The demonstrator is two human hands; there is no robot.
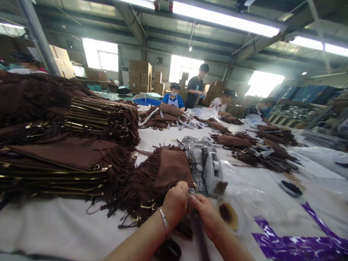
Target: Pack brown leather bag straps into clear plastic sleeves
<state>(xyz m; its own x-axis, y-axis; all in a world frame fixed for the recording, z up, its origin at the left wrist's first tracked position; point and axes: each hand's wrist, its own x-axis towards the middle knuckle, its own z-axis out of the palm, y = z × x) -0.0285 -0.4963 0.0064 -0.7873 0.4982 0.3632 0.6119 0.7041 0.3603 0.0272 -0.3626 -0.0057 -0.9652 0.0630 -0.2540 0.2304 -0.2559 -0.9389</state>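
Observation:
My left hand (175,203), with a silver bangle at the wrist, is closed at the near edge of a brown fringed bag (174,168). Beside it, my right hand (206,214) pinches a brown strap (198,235) that seems to be in a thin clear wrap. Both hands meet at the strap's upper end, and its lower end runs down toward me. The fingertips partly hide the spot they grip. Gold clasps and dark fringe lie just left of my left hand. A grey-white tape dispenser (214,174) stands beyond my right hand.
Stacked brown fringed bags (59,152) with gold zips fill the left side. To the right are a tape roll (228,215), purple plastic (299,246) and a small dish (290,188). Several people work across the table, one standing person (194,87) among them. Cartons (140,76) are behind.

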